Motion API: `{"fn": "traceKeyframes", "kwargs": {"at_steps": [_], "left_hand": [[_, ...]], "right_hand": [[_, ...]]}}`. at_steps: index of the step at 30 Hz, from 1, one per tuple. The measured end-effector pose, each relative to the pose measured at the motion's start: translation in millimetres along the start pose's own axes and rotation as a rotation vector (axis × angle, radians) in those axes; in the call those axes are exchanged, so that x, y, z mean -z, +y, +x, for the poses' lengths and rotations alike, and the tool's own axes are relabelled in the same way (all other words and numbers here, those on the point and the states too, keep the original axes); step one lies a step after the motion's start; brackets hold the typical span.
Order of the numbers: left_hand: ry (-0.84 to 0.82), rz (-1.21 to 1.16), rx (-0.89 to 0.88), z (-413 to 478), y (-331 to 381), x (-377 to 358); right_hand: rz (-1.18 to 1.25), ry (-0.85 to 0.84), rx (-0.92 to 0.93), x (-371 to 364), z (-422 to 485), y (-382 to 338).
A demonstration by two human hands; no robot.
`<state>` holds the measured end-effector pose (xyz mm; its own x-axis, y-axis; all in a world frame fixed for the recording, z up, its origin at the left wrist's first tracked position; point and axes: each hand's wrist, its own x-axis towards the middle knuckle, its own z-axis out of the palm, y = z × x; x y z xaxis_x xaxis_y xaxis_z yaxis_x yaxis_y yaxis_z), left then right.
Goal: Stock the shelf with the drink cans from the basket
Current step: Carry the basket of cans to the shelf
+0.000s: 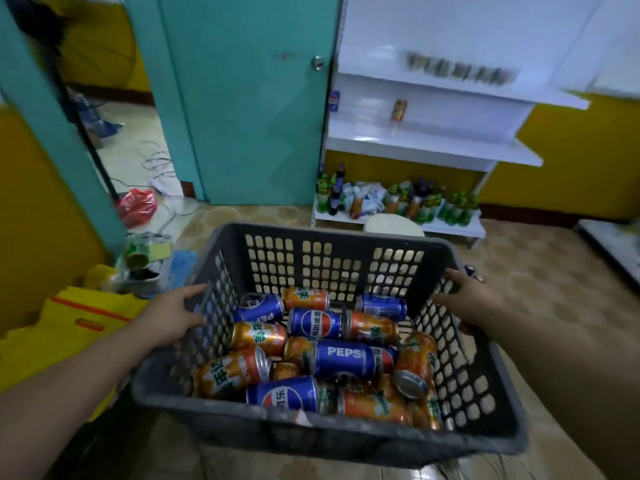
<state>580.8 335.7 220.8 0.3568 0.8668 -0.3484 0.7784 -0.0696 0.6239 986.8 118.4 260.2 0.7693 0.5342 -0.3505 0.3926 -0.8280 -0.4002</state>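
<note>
Left hand (pixel 177 317), right hand (pixel 467 302) on basket (pixel 329 233) sides

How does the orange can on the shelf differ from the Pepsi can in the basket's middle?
Pose: the orange can stands upright; the Pepsi can lies on its side. Place: the orange can is on the white shelf; the Pepsi can is heaped with others in the basket. Both are drink cans.

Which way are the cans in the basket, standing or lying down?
Lying down. The cans lie on their sides in a pile inside the basket, labels facing up, one silver end showing; none visibly stands upright.
</note>
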Motion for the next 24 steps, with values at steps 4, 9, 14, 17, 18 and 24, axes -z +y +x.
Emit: {"fn": "traceKeyframes", "kwargs": {"at_steps": [4, 9, 14, 17, 18, 24], "left_hand": [[-0.054, 0.014, -0.108, 79, 60, 1], [-0.089, 0.023, -0.188, 171, 143, -8], [-0.111, 0.025, -0.22, 257, 216, -36], [-0.132, 0.014, -0.228, 306, 255, -50], [-0.139, 0.011, -0.234, 323, 268, -54], [-0.207, 0.093, -0.336, 430, 362, -77]], "right_hand": [[0.084, 0.099, -0.06, 22, 39, 7], [0.133, 0.158, -0.157, 58, 115, 6], [0.167, 0.157, -0.227, 93, 204, 4], [0.178, 0.168, -0.226, 113, 247, 1], [0.178, 0.177, -0.228, 120, 261, -1], [0.192, 0.229, -0.34, 154, 344, -8]]}}
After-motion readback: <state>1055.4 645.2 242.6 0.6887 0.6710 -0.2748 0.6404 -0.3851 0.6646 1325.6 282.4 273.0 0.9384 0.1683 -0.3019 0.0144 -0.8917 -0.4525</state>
